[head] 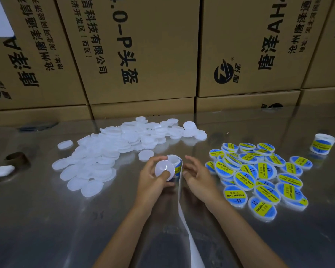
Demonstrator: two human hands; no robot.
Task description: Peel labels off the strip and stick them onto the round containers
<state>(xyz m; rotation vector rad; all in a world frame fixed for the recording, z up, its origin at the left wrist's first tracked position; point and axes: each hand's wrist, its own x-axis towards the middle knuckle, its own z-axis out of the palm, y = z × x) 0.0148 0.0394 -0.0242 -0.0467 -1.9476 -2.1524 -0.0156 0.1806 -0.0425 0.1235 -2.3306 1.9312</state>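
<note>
Both forearms reach forward over the shiny metal table (46, 219). The left hand (153, 180) curls around a blank round white plastic container (164, 170), thumb pressed on its face. The right hand (197, 176) hovers just beside it, fingers loosely bent, holding nothing. Between them stands the roll of blue-and-yellow labels (175, 164), its white backing strip (184, 219) trailing toward the person.
</note>
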